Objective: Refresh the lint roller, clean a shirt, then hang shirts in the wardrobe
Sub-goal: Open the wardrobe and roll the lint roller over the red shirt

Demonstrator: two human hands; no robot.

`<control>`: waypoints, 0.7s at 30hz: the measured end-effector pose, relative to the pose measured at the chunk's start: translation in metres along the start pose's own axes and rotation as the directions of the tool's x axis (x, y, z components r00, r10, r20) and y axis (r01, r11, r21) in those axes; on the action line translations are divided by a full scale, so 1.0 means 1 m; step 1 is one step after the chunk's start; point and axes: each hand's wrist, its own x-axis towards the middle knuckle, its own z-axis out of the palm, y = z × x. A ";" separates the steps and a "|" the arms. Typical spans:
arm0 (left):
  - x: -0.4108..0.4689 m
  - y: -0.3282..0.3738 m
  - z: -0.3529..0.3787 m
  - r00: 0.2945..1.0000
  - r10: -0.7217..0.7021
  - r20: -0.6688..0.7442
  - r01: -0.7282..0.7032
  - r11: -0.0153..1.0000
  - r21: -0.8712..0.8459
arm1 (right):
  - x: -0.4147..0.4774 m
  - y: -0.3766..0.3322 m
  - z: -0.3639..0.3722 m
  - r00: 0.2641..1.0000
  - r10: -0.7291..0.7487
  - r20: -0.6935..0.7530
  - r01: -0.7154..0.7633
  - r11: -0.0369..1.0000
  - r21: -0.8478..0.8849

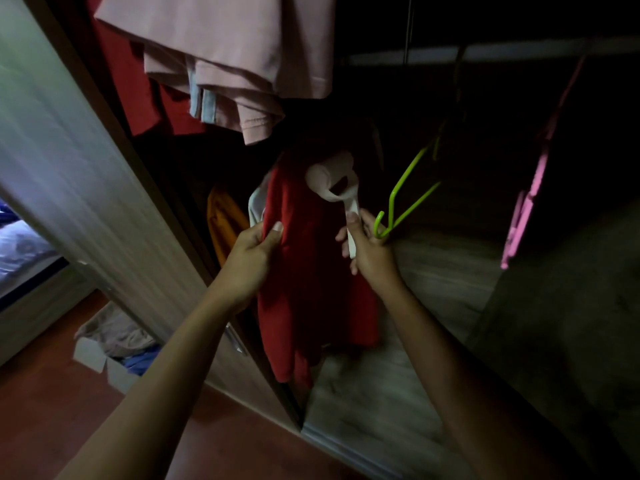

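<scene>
I am looking down into an open, dim wardrobe (pixel 433 289) with a pale wood-grain floor; its door (pixel 69 161) swings out on my left. Beyond the door is a reddish-brown floor (pixel 52 410), a cardboard box (pixel 100 355) of clothes, and the edge of a bed (pixel 20 251). A pink shirt (pixel 225 57) hangs overhead with red cloth behind it, something orange (pixel 221 220) sits low inside, and a pink hanger (pixel 526 202) dangles at the right.

My left hand (pixel 252 251) pinches the upper left edge of the red shirt (pixel 308 271), thumb on the front, fingers curled behind the cloth. The shirt hangs straight down between both hands. My right hand (pixel 367 247) is closed on the white handle of the lint roller (pixel 336 188), whose head sits against the shirt's top, and the hook of a green hanger (pixel 408 199) is caught in the same fingers.
</scene>
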 end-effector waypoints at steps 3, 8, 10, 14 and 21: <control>0.001 -0.006 -0.002 1.000 0.012 -0.029 -0.012 1.000 0.015 | -0.010 -0.008 0.002 0.995 -0.078 0.065 0.078 0.997 -0.003; 0.005 -0.011 -0.011 0.991 0.023 -0.130 -0.024 1.000 -0.013 | -0.036 0.038 0.007 0.986 0.006 0.166 0.014 0.993 -0.119; 0.005 -0.010 -0.017 0.991 0.012 -0.132 -0.014 1.000 -0.014 | -0.052 0.068 0.007 0.972 0.076 0.224 -0.035 0.982 -0.184; 0.005 -0.009 -0.025 0.989 -0.018 -0.144 0.018 1.000 0.002 | -0.084 0.125 -0.004 0.890 0.330 0.314 -0.192 0.897 -0.398; 0.004 -0.009 -0.026 0.993 -0.031 -0.117 0.032 0.999 0.003 | -0.067 0.115 -0.008 0.876 0.410 0.256 -0.276 0.859 -0.432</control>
